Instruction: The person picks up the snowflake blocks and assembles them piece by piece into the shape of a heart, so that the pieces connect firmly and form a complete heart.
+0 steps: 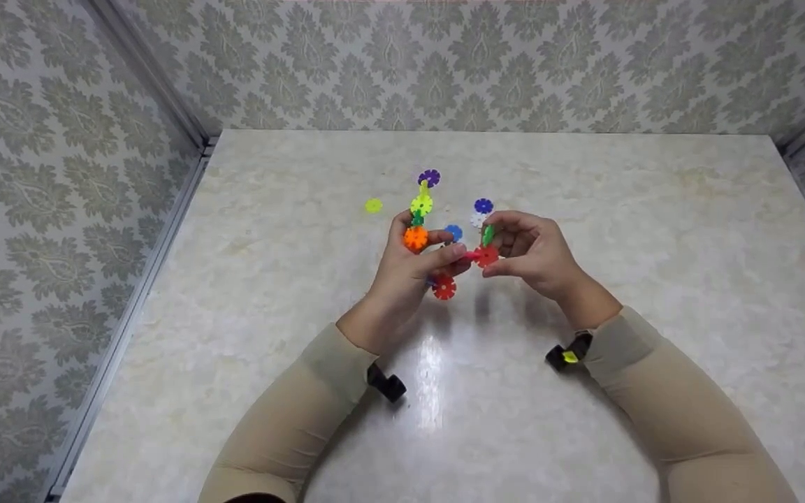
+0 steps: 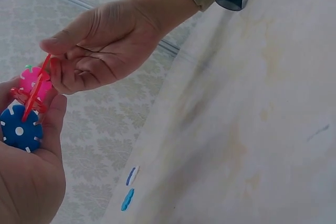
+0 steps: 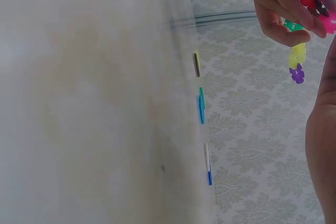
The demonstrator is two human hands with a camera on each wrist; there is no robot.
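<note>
My left hand grips a chain of plastic notched snowflake discs. From it an orange disc, a yellow disc and a purple disc reach away, while a lower red disc hangs beneath the palm. A blue disc in the chain shows in the left wrist view. At the left thumb, a pink disc meets another red disc. My right hand pinches a green disc against this red disc; its fingers partly hide where they join.
Loose discs lie on the table beyond the hands: a yellow-green one, a dark blue one, a white one and a lighter blue one. Patterned walls bound the table's far and left sides.
</note>
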